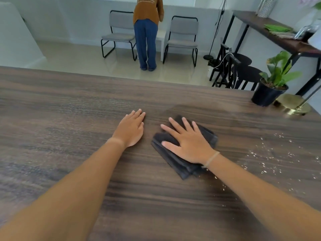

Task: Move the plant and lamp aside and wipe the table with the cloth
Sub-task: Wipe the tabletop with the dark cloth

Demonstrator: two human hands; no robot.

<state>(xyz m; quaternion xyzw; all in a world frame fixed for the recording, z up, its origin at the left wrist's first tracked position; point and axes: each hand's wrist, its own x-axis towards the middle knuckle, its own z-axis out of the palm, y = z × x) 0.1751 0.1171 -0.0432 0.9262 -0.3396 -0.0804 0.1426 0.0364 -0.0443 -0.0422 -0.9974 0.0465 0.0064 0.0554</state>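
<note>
A folded dark grey cloth (175,161) lies on the dark wooden table (69,119), right of centre. My right hand (187,141) presses flat on top of it, fingers spread. Just left of the cloth, my left hand (131,128) rests palm down on the bare wood with its fingers together. The green plant in a black pot (271,87) stands at the far right corner of the table. Beside the pot sits the lamp's round brass base (293,105), its thin stem slanting up out of view.
Pale crumbs (271,159) are scattered over the table to the right of the cloth. Beyond the far edge are two grey chairs (182,39), a standing person (147,32), black stools (243,72) and a dark side table (278,37).
</note>
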